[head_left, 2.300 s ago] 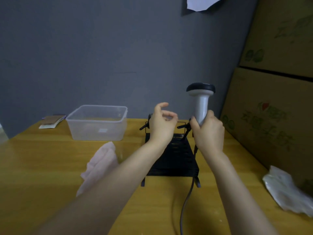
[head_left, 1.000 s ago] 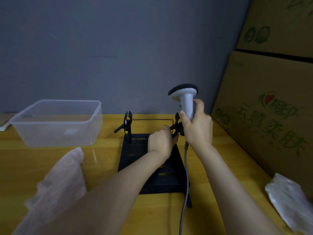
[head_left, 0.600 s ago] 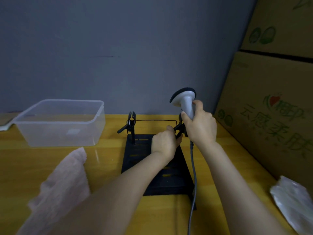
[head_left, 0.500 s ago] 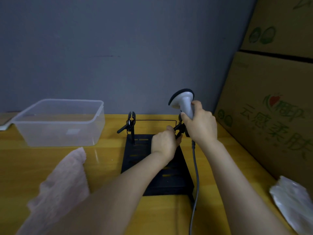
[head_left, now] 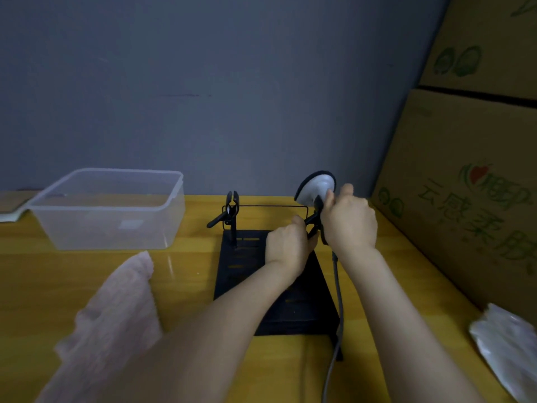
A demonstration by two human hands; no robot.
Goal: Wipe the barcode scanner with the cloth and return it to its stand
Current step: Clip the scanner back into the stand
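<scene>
So I'm looking at the yellow table (head_left: 72, 274), pink cloth (head_left: 116, 312) lying loose on its left side. Black stand (head_left: 247, 271) sits mid-table. My right hand (head_left: 348, 222) is wrapped around the barcode scanner (head_left: 315, 189) at the stand's right clip (head_left: 313, 221), which my left hand (head_left: 287, 245) is pinching.

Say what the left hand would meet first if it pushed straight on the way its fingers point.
The left hand already touches the black spring clamp on the black metal stand. Straight on, it would likely meet the white barcode scanner in the right hand; depth is unclear.
</scene>
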